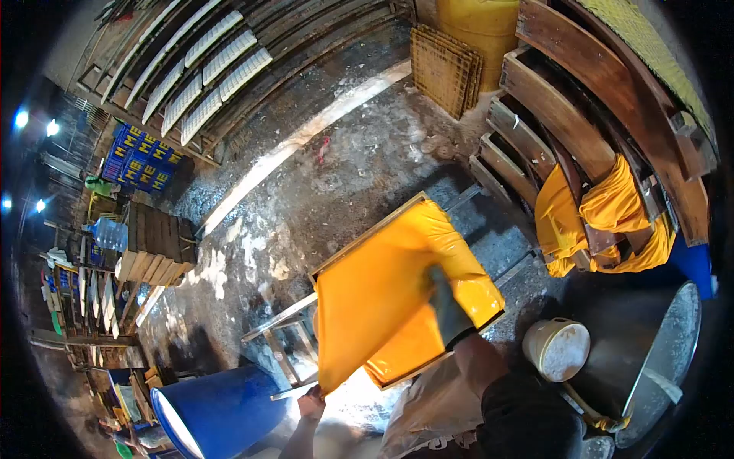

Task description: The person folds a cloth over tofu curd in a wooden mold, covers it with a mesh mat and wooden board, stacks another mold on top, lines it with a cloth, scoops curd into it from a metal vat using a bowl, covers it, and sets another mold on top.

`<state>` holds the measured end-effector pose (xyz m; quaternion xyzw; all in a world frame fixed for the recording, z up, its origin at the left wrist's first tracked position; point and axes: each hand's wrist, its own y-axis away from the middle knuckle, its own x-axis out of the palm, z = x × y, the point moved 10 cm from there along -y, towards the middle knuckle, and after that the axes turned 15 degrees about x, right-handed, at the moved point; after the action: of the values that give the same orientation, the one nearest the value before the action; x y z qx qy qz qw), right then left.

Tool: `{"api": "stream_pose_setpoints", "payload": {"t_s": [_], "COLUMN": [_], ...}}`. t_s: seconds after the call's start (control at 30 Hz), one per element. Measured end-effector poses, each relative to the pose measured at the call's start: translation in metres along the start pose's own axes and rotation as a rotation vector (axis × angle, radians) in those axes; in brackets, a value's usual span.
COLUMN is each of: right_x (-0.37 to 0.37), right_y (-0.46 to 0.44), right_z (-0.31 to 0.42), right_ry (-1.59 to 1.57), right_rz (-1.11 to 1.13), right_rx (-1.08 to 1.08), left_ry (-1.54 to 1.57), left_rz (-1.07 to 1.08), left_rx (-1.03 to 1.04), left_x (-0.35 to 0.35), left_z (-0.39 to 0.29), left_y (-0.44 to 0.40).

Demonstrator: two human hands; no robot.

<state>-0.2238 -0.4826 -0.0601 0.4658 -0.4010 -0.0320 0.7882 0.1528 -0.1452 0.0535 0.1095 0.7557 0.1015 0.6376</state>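
An orange cloth (367, 283) lies partly over a wooden frame (371, 236), its left part lifted and stretched toward the lower left. My left hand (311, 403) is closed on the cloth's lower left corner. Over the right part of the cloth is my right hand (441, 284), dark and blurred by motion, with a dark covering reaching to the wrist; its fingers cannot be made out. The orange material on the frame's right side looks wet and glossy. Below the frame, a metal stand (287, 356) shows at the left.
A blue barrel (222, 413) stands at the lower left, a white bucket (556, 349) at the right. Wooden boxes (566, 115) with orange cloths (615, 203) are at the upper right. Racks of white slabs (202, 92), blue crates (141, 158) and a yellow barrel (478, 34) stand farther off.
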Motion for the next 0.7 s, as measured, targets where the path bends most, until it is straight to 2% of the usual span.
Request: {"api": "stream_pose_setpoints", "payload": {"t_s": [0.03, 0.1, 0.13, 0.17, 0.23, 0.3, 0.33, 0.43, 0.47, 0.5, 0.57, 0.6, 0.63, 0.7], "right_x": [-0.059, -0.141, -0.165, -0.192, -0.262, -0.276, -0.243, -0.253, -0.269, -0.283, -0.303, -0.309, -0.311, -0.325], "right_y": [-0.06, -0.085, -0.048, -0.021, -0.014, 0.001, 0.015, 0.031, 0.038, 0.047, 0.064, 0.071, 0.075, 0.077], "right_z": [0.033, 0.103, 0.134, 0.158, 0.175, 0.198, 0.194, 0.191, 0.19, 0.187, 0.175, 0.172, 0.166, 0.162], "right_ry": [-0.148, -0.171, -0.174, -0.175, -0.103, -0.03, 0.008, 0.216, 0.29, 0.38, 0.548, 0.589, 0.609, 0.485], "right_rz": [0.099, 0.475, 0.26, 0.042, -0.054, -0.15, -0.071, -0.285, -0.374, -0.47, -0.612, -0.651, -0.68, -0.709], "right_rx": [-0.087, -0.14, -0.149, -0.16, -0.226, -0.293, -0.243, -0.154, -0.127, -0.093, -0.008, 0.016, 0.034, 0.015], "left_ry": [-0.05, -0.088, -0.133, -0.051, -0.013, -0.01, 0.046, -0.035, 0.036, 0.039, 0.279, 0.488, 0.595, 0.484], "left_rz": [0.089, 0.138, 0.175, 0.113, 0.325, -0.031, 0.259, 0.318, 0.423, 0.42, 0.707, 0.747, 0.725, 0.477], "left_rx": [-0.02, -0.042, -0.01, 0.024, -0.073, 0.004, -0.069, -0.016, -0.101, -0.113, -0.234, -0.363, -0.495, -0.483], "left_x": [0.017, 0.039, 0.048, 0.062, 0.117, 0.103, 0.138, 0.153, 0.17, 0.172, 0.179, 0.193, 0.188, 0.173], "left_z": [0.007, 0.007, -0.003, -0.007, -0.002, -0.032, -0.026, -0.04, -0.03, -0.027, -0.022, -0.009, -0.001, 0.024], "left_y": [0.003, -0.005, -0.015, -0.023, -0.04, -0.06, -0.074, -0.099, -0.098, -0.092, -0.064, -0.04, -0.017, 0.014]}}
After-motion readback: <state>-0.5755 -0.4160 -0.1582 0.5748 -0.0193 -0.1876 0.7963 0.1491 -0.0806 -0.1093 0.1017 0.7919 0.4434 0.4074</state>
